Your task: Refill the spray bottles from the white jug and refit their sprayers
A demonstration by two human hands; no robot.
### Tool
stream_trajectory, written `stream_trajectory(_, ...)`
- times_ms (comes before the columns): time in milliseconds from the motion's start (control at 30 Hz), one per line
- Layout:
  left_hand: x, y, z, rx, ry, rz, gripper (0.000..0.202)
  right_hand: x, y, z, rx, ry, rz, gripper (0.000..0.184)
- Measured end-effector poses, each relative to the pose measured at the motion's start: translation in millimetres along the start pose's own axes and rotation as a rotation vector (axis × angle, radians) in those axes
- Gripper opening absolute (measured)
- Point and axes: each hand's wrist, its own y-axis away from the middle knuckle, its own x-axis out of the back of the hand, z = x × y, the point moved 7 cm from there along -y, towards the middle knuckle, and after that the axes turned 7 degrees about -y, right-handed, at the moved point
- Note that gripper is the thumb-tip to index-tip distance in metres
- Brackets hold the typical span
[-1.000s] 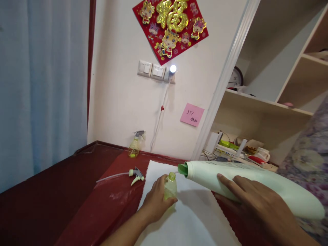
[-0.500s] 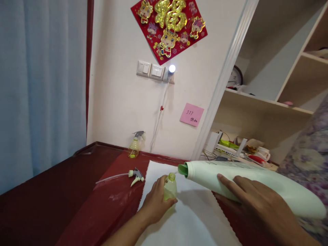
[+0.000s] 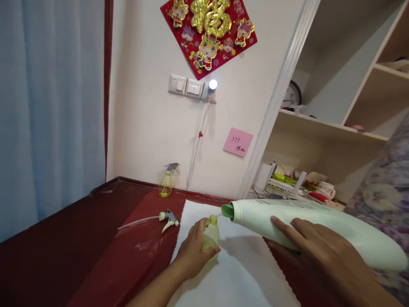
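My left hand (image 3: pixel 195 249) is wrapped round a small yellow-green spray bottle (image 3: pixel 211 233) without its head, upright over a white cloth (image 3: pixel 246 264). In my right hand (image 3: pixel 322 251) is a large pale-green bottle (image 3: pixel 262 215), tipped nearly level to the left. From its green spout (image 3: pixel 228 211) a thin clear stream runs into the small bottle's mouth. Left of the cloth lies a grey and light-green spray head (image 3: pixel 169 219) with its long tube. Part of my right hand is behind the large bottle.
Against the wall stands another yellow-green spray bottle (image 3: pixel 166 183) with its head on. A cable (image 3: pixel 194 157) hangs from the wall socket. Shelves (image 3: pixel 332 128) hold a clock and several items at the right. A blue curtain (image 3: pixel 51 106) hangs at the left.
The view has shifted very slightly. Both hands keep their hold, and the stream still runs from the spout to the small bottle.
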Motion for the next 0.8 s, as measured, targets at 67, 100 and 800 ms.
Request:
stream_trajectory(67, -1.4, 0, 0, -0.006, -0.004, -0.003, 0.08, -1, 1, 0, -0.004, -0.004, -0.002, 0.034)
stream_trajectory(100, -1.9, -1, 0, -0.008, -0.005, -0.005, 0.08, -1, 1, 0, -0.008, -0.006, -0.001, 0.033)
stream_trajectory(800, -1.8, -2, 1, 0.008, -0.02, -0.032, 0.08, -21, 22, 2, -0.098, -0.083, -0.012, 0.032)
